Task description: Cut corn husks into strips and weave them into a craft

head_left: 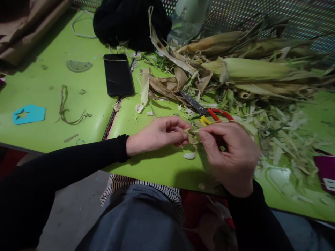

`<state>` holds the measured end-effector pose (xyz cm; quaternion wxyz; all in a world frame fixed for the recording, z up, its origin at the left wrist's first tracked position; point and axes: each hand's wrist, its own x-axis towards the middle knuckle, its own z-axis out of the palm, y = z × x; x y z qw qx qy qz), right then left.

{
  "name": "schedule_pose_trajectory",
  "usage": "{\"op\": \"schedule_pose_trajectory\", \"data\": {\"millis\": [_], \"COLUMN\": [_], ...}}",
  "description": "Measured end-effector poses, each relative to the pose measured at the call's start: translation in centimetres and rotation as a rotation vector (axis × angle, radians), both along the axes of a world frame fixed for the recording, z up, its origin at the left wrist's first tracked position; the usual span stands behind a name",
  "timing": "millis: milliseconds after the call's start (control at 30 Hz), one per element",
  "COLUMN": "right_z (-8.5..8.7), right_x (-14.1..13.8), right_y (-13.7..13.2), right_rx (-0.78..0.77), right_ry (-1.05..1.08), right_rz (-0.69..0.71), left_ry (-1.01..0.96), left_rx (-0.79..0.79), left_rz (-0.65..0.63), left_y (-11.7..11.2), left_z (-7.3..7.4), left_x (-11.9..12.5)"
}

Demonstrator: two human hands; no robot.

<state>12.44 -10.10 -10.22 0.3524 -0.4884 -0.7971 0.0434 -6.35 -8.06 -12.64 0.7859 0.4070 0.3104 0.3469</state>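
Observation:
My left hand [163,134] pinches a small, pale green-brown piece of corn husk [193,137] between thumb and fingers, just above the green table [154,165]. From the other side, my right hand [231,153] holds the thin end of the same piece between thumb and forefinger. A white scrap of husk [190,155] lies right below the piece. Just beyond my hands rest scissors [195,104] with red handles, blades pointing away to the left. Something small and yellow [205,120] lies by their handles, partly hidden behind my right hand.
Several husk-covered corn ears [258,69] lie at the back right, with shredded husk [285,134] before them. Left of these are a black phone [118,75], a clear protractor [79,65], a twisted fibre strand [62,104] and a blue card [28,115]. A black bag-like bundle [128,22] stands behind.

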Motion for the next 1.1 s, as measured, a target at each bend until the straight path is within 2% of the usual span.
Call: {"op": "schedule_pose_trajectory", "data": {"millis": [133, 200, 333, 433, 500, 567, 600, 667, 733, 800, 933, 1100], "right_z": [0.0, 0.0, 0.0, -0.2, -0.3, -0.2, -0.1, 0.1, 0.2, 0.2, 0.0, -0.5], "right_x": [0.1, 0.3, 0.5, 0.5, 0.6, 0.8, 1.0, 1.3, 1.4, 1.4, 1.0, 0.5], "right_y": [0.2, 0.2, 0.3, 0.3, 0.2, 0.2, 0.3, 0.5, 0.8, 1.0, 0.9, 0.2], "right_rx": [-0.117, -0.093, 0.017, -0.017, 0.005, 0.045, 0.029, -0.097, -0.252, -0.338, -0.393, -0.383], "right_ry": [-0.03, -0.016, 0.021, -0.019, 0.024, 0.111, 0.138, 0.121, 0.06, 0.064, 0.175, 0.294], "right_rz": [0.111, 0.122, 0.037, 0.129, 0.093, -0.024, -0.073, -0.099, -0.048, 0.01, 0.085, 0.057], "left_ry": [0.021, 0.014, -0.004, 0.006, -0.016, -0.059, -0.08, -0.112, -0.125, -0.122, -0.113, -0.072], "left_rx": [0.074, 0.094, 0.098, 0.095, 0.077, 0.053, 0.045, 0.043, 0.054, 0.07, 0.092, 0.095], "left_rz": [-0.01, -0.003, 0.012, -0.019, -0.028, -0.021, -0.014, -0.003, 0.001, -0.005, -0.003, -0.013], "left_y": [-0.1, 0.0, 0.1, 0.0, 0.0, 0.0, 0.0, -0.1, -0.1, -0.1, -0.1, -0.3], "left_z": [-0.1, -0.1, 0.0, -0.1, -0.1, 0.0, 0.1, 0.2, 0.3, 0.4, 0.2, 0.3], "left_x": [0.0, 0.0, 0.0, 0.0, 0.1, 0.1, 0.1, 0.0, 0.0, 0.0, 0.0, 0.3]}}
